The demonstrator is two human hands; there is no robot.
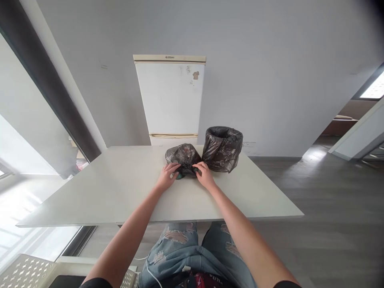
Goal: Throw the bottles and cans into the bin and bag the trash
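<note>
A small dark plastic bag (183,155), bulging and partly see-through, lies on the white table (120,188) in front of me. My left hand (167,175) grips its near left side with curled fingers. My right hand (204,174) holds the near right side the same way. Something greenish (179,176) peeks out between my hands at the bag's bottom edge. To the right of the bag stands a small bin (222,149) lined with a dark plastic bag, its mouth open.
A white fridge (170,100) stands against the grey wall behind the table. A window runs along the left. Grey floor stretches to the right toward a doorway. A white perforated crate (24,272) sits low at my left, by my knees.
</note>
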